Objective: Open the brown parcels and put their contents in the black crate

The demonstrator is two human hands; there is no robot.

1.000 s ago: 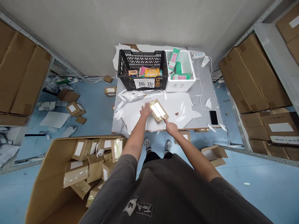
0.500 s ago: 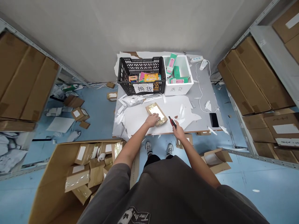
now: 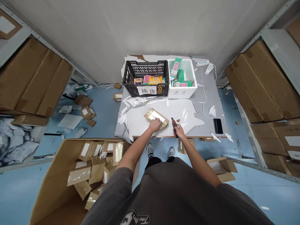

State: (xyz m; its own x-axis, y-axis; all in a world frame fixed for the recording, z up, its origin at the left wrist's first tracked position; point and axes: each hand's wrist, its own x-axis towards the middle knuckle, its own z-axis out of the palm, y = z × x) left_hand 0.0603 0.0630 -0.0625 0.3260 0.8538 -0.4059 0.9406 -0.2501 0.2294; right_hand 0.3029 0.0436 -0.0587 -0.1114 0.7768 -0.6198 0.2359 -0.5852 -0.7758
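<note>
A small brown cardboard parcel (image 3: 156, 117) wrapped in shiny tape lies on the white sheet near the table's front edge. My left hand (image 3: 155, 125) rests on its near end, fingers curled over it. Just to the right, my right hand (image 3: 180, 130) is closed around a red and black utility knife (image 3: 173, 125), whose tip points away from me, a little apart from the parcel.
A black crate (image 3: 145, 77) with a label and a white foam box (image 3: 184, 78) hold coloured packages at the table's back. A phone (image 3: 218, 126), a white cable and paper scraps lie at the right. A large carton of parcels (image 3: 93, 165) stands on the floor at my left; shelves of boxes flank both sides.
My left hand slid from the parcel's far left side to its near end, and the parcel turned. My right hand drew back from the parcel's edge with the knife.
</note>
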